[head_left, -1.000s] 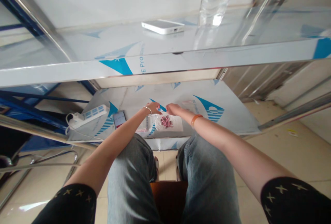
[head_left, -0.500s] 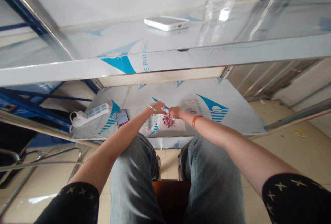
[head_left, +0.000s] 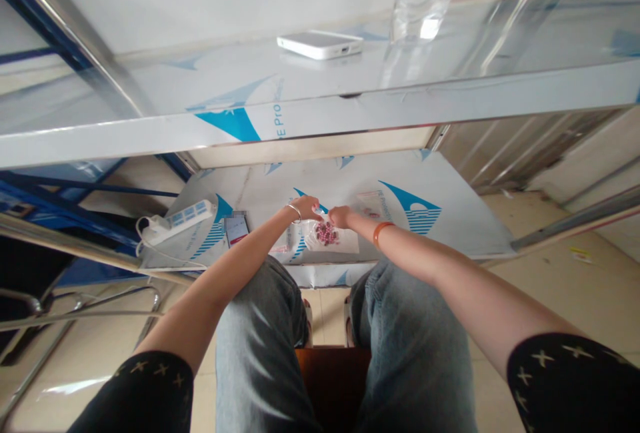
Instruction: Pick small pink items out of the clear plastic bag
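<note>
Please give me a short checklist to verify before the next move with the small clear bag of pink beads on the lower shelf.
1. Both hands on the bag top: ok. The left hand and right hand both meet the upper edge of the clear bag.
2. Bag supported: ok. It lies on the lower shelf, near its front edge.
3. Beads contained: ok. The pink beads sit in one cluster inside the bag; none visible loose.
4. Bag mouth open or sealed: cannot tell, too small.
5. Nearby items clear of the hands: ok. The phone and power strip lie apart, on the left hand's side.
</note>
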Demonstrator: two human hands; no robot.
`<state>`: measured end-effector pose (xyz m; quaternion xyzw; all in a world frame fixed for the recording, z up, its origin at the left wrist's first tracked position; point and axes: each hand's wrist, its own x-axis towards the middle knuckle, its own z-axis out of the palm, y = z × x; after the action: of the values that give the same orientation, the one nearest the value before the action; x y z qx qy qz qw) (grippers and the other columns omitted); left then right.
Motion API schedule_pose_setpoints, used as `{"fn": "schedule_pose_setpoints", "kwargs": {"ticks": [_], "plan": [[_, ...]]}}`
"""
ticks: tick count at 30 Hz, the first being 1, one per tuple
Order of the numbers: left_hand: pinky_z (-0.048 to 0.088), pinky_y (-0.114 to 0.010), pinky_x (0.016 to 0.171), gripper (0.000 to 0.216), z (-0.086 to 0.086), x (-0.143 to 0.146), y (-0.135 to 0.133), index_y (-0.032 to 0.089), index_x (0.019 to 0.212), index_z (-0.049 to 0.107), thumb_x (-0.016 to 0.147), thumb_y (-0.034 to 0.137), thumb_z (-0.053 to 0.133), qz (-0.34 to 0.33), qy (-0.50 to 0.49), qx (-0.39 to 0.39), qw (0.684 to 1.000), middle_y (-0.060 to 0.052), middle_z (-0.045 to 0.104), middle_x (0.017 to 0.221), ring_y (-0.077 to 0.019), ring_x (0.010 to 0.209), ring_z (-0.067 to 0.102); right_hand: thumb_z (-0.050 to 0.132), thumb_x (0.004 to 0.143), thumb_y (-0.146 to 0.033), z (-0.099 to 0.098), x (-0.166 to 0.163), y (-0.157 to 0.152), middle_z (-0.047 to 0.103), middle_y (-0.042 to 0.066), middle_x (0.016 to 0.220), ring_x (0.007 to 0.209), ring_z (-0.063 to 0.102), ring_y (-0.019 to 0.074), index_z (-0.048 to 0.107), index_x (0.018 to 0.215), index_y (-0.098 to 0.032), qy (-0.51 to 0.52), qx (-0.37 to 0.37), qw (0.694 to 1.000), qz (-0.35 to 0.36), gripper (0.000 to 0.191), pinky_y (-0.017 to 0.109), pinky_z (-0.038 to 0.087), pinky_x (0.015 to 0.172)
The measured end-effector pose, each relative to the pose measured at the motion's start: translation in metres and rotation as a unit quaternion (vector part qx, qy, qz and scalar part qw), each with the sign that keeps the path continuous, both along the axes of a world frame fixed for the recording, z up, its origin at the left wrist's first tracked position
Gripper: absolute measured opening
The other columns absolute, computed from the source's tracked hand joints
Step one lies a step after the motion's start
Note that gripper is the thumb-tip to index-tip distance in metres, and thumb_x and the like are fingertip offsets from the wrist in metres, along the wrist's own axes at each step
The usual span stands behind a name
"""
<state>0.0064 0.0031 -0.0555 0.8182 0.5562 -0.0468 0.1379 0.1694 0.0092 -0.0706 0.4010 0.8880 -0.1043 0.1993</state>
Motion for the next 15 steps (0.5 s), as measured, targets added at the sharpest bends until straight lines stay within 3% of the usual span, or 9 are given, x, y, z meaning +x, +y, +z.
{"fn": "schedule_pose_setpoints", "kwargs": {"ticks": [6,11,15], "plan": [[0.048,-0.023,0.078,0.04,0.0,-0.003,0.0,0.019,0.104,0.069,0.072,0.042,0.076,-0.001,0.004,-0.001,1.0,-0.003,0.071,0.103,-0.0192,0.093,0.065,0.061,0.071,-0.004,0.005,0.003,0.008,0.071,0.019,0.107,0.093,0.069,0.0298,0.071,0.109,-0.007,-0.028,-0.023,0.999,-0.04,0.039,0.032,0.05,0.08],[0.049,-0.025,0.081,0.041,0.002,-0.003,0.0,0.019,0.107,0.068,0.073,0.041,0.076,0.002,0.003,-0.011,1.0,-0.004,0.071,0.105,-0.0204,0.095,0.064,0.069,0.067,-0.012,0.006,0.0,0.011,0.07,0.022,0.108,0.096,0.068,0.0338,0.07,0.113,-0.006,-0.06,-0.037,0.995,-0.071,0.046,0.036,0.052,0.079],[0.049,-0.026,0.079,0.042,0.003,-0.002,-0.002,0.019,0.106,0.068,0.071,0.041,0.076,0.003,-0.002,-0.013,1.0,-0.005,0.071,0.104,-0.0217,0.095,0.064,0.071,0.068,-0.018,0.004,0.0,0.013,0.073,0.018,0.09,0.086,0.069,0.035,0.077,0.095,-0.012,-0.079,-0.079,0.983,-0.147,0.028,0.041,0.052,0.079]]}}
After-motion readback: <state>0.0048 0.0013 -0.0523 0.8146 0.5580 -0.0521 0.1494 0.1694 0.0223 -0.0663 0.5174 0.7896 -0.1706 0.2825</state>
